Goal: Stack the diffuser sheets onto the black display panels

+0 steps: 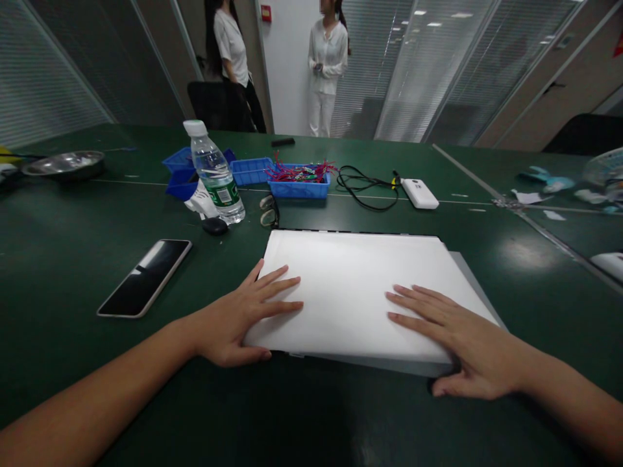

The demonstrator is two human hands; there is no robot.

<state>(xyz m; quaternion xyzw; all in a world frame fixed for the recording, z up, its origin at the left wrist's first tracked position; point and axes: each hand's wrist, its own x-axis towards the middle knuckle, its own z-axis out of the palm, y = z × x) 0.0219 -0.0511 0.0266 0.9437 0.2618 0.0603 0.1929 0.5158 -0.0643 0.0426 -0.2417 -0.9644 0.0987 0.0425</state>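
Observation:
A flat white rectangular panel [341, 292] with a thin dark back edge lies in front of me. From under its right side and front edge juts a greyish translucent sheet [470, 279]. My left hand [243, 318] rests on the panel's left end, fingers spread over the top and thumb at the front corner. On the right end lies my right hand [457, 337], its fingers stretched flat and its thumb just off the front edge. Neither hand is closed around anything.
The green table [219, 415] carries a phone [146, 279] at left, a water bottle [217, 172], a black mouse [215, 226], glasses [268, 211], a blue tray [299, 188] of red wires, a black cable [365, 188] and a white power bank [419, 193]. Two people stand behind.

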